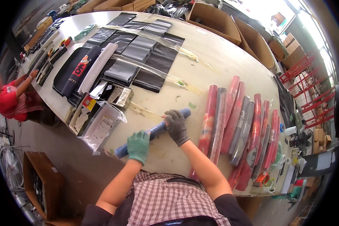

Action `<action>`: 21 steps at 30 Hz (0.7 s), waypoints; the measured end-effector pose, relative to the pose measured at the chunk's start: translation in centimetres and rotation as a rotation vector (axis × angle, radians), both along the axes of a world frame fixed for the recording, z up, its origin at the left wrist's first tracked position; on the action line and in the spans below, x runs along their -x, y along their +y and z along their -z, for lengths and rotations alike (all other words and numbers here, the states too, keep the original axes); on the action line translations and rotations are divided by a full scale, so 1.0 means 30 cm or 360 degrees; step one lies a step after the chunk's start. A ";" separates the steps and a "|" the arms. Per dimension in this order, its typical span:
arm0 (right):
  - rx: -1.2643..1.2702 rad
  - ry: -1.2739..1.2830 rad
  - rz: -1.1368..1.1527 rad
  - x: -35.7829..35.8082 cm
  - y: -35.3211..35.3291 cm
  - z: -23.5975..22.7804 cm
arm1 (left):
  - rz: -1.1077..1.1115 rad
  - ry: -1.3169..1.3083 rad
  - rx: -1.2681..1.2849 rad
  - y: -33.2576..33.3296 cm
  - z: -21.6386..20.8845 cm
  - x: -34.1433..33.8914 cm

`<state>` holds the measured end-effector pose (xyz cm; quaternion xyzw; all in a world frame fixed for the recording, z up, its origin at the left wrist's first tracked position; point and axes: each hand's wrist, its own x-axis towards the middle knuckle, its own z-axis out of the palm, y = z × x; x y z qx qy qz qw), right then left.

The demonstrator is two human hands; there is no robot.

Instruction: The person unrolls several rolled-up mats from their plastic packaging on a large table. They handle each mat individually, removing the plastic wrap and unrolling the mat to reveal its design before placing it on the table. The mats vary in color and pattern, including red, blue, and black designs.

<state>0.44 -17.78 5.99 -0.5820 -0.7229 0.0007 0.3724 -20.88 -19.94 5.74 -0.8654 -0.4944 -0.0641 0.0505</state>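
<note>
A rolled blue sheet lies slantwise on the pale table in front of me. Around its lower left part my left hand, in a green glove, is closed. Nearer the upper right end, my right hand in a dark grey glove wraps over the roll, its fingertips bare. Both roll ends stick out past my hands. To the right of it rest several red and grey rolls in clear wrapping, side by side and partly stacked.
Black plastic bags spread over the table's far left, with clear tape strips across them. A clear plastic box sits at the left edge. Tape dispensers stand at right. A co-worker in red works at far left; cardboard boxes stand beyond.
</note>
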 end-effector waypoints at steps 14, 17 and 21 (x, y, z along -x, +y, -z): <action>0.0267 -0.0281 -0.0103 0.068 0.009 0.004 | 0.0044 -0.0218 0.0004 0.085 0.062 0.001; 0.0316 -0.0357 -0.0347 0.145 -0.094 -0.024 | 0.0052 -0.0171 -0.0010 0.081 0.073 0.003; 0.0745 -0.0257 -0.0964 0.114 -0.194 0.003 | 0.0071 -0.0246 -0.0069 0.078 0.085 0.001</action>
